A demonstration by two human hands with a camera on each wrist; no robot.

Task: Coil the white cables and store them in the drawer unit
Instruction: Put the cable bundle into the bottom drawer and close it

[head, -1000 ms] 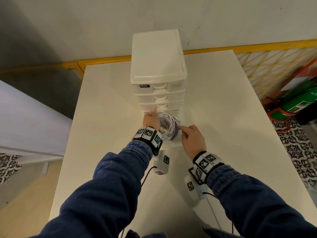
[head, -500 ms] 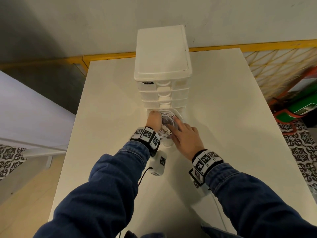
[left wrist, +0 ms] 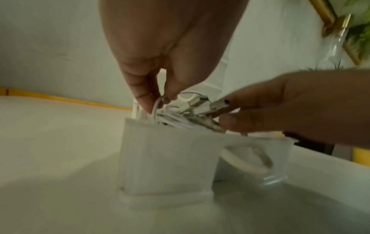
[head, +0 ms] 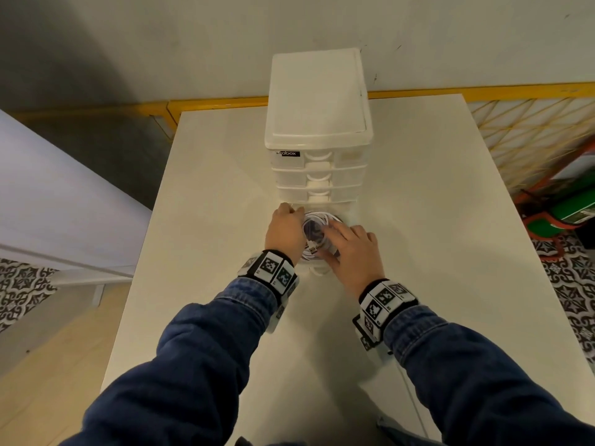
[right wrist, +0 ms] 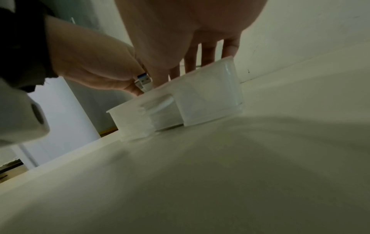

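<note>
A white coiled cable (head: 317,224) lies in the pulled-out bottom drawer (head: 317,271) of the white drawer unit (head: 318,101). My left hand (head: 286,227) is at the coil's left side; in the left wrist view its thumb and fingers pinch a white cable loop (left wrist: 155,105). A USB plug (right wrist: 143,80) sticks up beside that hand. My right hand (head: 349,244) lies over the coil's right side with straight fingers (right wrist: 207,53) pressing down into the drawer (right wrist: 210,96). Part of the coil is hidden under both hands.
The unit stands on a white table (head: 434,252), its three upper drawers shut. Bare tabletop lies to the left, right and front of the unit. A yellow rail (head: 219,103) runs behind the table; a yellow mesh fence (head: 531,123) stands at the right.
The coil has gone down into the open drawer. My right hand moved from beside the coil onto it, fingers now spread flat. The left hand stayed at the coil's left side.
</note>
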